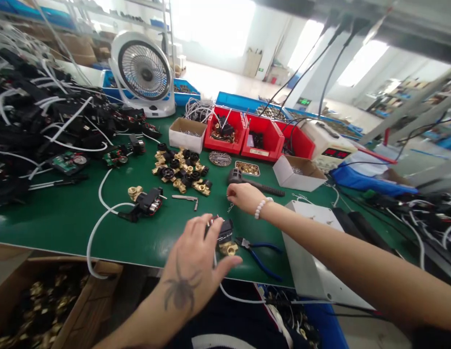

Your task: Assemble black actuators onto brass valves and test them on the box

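My left hand (196, 254) is spread over a black device body (225, 231) with a brass fitting (229, 248) at its near end. Its fingertips reach the body's far left side, and the thumb stands apart. Beyond it, my right hand (243, 198) has its fingers pinched together close to the table. What lies between those fingertips is too small to make out. Just below them shows a small bent wire clip (230, 208). Blue-handled pliers (260, 254) lie open to the right of the device. A black-handled hammer (262, 186) rests behind my right hand.
Brass fittings (182, 169) are heaped mid-table, near a hex key tool (185, 198). Another device with a white cable (149, 202) lies left. Red bins (262, 138), white boxes (300, 173) and a fan (143, 72) stand behind. A grey metal box (313, 252) is at right.
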The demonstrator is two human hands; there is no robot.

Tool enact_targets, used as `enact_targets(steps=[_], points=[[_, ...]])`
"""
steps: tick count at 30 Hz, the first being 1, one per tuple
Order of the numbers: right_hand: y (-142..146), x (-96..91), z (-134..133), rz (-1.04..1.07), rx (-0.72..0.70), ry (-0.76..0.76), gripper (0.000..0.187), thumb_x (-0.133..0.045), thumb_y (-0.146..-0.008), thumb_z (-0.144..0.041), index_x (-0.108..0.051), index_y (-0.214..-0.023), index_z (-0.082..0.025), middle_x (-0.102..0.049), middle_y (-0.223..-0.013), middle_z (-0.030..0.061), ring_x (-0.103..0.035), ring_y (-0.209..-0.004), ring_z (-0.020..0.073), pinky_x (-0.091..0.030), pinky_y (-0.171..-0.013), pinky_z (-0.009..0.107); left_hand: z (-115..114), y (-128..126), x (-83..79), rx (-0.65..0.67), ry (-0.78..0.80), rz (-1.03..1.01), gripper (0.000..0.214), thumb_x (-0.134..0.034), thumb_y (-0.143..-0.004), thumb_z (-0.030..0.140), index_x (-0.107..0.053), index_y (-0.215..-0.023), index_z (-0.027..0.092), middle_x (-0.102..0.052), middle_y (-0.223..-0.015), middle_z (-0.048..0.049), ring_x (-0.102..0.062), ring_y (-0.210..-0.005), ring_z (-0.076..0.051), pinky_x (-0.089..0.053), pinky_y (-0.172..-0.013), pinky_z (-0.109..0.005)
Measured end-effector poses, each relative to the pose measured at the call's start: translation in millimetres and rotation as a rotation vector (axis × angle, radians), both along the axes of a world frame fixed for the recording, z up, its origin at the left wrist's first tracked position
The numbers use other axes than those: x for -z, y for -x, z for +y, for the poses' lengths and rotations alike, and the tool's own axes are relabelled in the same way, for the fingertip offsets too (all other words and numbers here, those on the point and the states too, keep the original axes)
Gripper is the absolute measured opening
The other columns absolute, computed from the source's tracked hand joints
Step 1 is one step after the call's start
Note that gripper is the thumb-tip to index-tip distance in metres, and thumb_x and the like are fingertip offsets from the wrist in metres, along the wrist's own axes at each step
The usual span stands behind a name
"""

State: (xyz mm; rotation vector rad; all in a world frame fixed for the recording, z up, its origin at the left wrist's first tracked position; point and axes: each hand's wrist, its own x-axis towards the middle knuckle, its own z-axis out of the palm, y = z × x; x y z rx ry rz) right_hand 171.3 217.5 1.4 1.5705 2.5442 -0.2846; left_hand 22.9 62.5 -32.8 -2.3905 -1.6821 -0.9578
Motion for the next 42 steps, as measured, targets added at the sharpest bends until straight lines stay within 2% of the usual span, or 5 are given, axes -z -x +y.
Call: enact_targets(steps=[12, 22, 29, 35, 42], points=[[-78, -7.9, -127, -0.287, -0.094, 0.115, 0.101, -0.093, -0.056, -0.033, -0.047, -0.14, 0.0, -0.055, -0.131, 0.0301, -0.058, -0.116, 0.0411, -0.054, -0.093, 0.049, -1, -16, 24.4, 0.039, 0.062, -0.399, 0.037, -0.077, -0.073, 0.024, -0.057, -0.103, 0.016, -0.06, -0.115, -0.0131, -0.059, -0.108, -0.028, -0.057, -0.09, -0.044], [-87, -24.9, -146, 0.022, 0.248, 0.227, 0.02, -0.049, -0.08, -0.015, -0.061, -0.097, -0.013, -0.067, -0.09, 0.0113, -0.066, -0.08, 0.0245, -0.054, -0.076, 0.039, -12, -11, 32.6, 0.03, 0.156, -0.72, 0.029, -0.076, -0.077, 0.033, -0.057, -0.095, 0.02, -0.058, -0.123, -0.0115, -0.059, -0.114, -0.026, -0.052, -0.096, -0.047], [-90, -31.4, -147, 0.775, 0.381, -0.308, 0.022, -0.052, -0.092, -0.03, -0.049, -0.114, -0.028, -0.053, -0.089, 0.0012, -0.057, -0.074, 0.016, -0.049, -0.065, 0.027, -22, -17, 34.2, 0.064, 0.256, -0.844, 0.031, -0.077, -0.075, 0.03, -0.056, -0.096, 0.021, -0.055, -0.126, -0.0093, -0.057, -0.117, -0.024, -0.051, -0.098, -0.047], [-79, -24.9, -145, 0.366, -0.046, -0.015, 0.023, -0.047, -0.086, -0.014, -0.057, -0.105, -0.023, -0.062, -0.089, 0.0052, -0.062, -0.075, 0.0193, -0.052, -0.064, 0.031, -23, -18, 34.0, 0.077, 0.206, -0.811, 0.029, -0.076, -0.075, 0.027, -0.055, -0.095, 0.02, -0.056, -0.124, -0.0091, -0.057, -0.116, -0.021, -0.05, -0.099, -0.04], [-76, -39.5, -144, 0.456, 0.124, -0.253, 0.016, -0.05, -0.088, -0.019, -0.055, -0.101, -0.025, -0.062, -0.087, 0.0039, -0.062, -0.07, 0.0176, -0.052, -0.062, 0.029, -22, -17, 32.4, 0.082, 0.175, -0.795, 0.03, -0.077, -0.073, 0.026, -0.055, -0.093, 0.02, -0.058, -0.122, -0.0109, -0.058, -0.114, -0.023, -0.051, -0.097, -0.041]])
